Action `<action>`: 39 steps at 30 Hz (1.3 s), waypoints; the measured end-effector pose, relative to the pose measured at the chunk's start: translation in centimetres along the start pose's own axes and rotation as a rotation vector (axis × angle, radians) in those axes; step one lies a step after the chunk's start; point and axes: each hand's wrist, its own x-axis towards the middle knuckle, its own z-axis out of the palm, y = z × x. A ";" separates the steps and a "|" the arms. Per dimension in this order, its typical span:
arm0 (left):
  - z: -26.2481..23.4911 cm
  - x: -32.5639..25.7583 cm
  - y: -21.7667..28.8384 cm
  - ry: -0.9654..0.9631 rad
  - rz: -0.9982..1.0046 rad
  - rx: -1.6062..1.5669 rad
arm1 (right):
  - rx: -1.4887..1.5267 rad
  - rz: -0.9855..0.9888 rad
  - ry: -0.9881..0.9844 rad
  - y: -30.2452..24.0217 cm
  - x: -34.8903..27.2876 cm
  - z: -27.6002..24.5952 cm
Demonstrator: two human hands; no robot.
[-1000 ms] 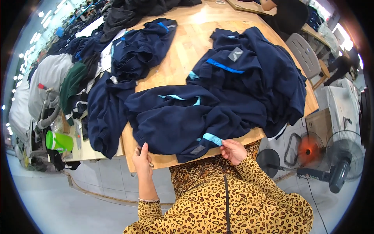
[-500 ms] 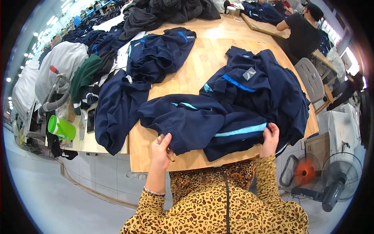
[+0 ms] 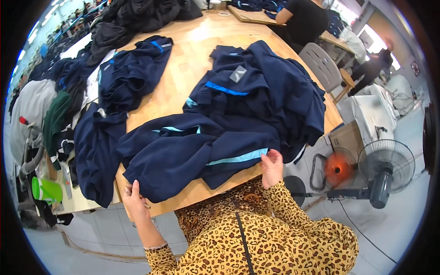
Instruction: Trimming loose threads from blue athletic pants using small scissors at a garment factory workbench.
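Note:
A navy garment (image 3: 174, 158) with a light blue stripe (image 3: 238, 156) lies spread along the near edge of the wooden table. At its left end, my left hand (image 3: 134, 201) pinches the gathered edge between thumb and fingers. A small thin thing shows against that palm, too small to make out. My right hand (image 3: 272, 166) grips the cloth at the stripe's right end, thumb on top. Behind, a larger heap of navy cloth (image 3: 288, 91) carries a bright blue strip (image 3: 224, 89) and a grey tag (image 3: 238, 74); I cannot tell whether it joins the garment.
More navy garments (image 3: 133, 73) lie at the table's left side, and a dark pile (image 3: 137, 18) at the back. A bright green cup (image 3: 46, 189) rests on the lower left surface. Standing fan (image 3: 386, 169) and grey chair (image 3: 321, 68) are right. A person (image 3: 305, 20) sits beyond.
The view has swung to the right, so the table appears farther left. My hands are slightly farther apart, and the garment's left end lies straighter between them. Both hands keep their hold.

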 end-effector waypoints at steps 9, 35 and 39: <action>5.0 -5.3 -0.3 -0.074 0.752 0.284 | 0.125 0.252 -0.345 -3.3 -1.7 1.5; 10.2 -3.7 0.0 -0.617 -0.330 -0.560 | -0.869 -0.389 -0.615 0.3 -1.7 6.5; 9.7 -3.6 0.0 -0.591 -0.313 -0.554 | -0.937 -0.286 -0.624 0.7 -2.0 6.5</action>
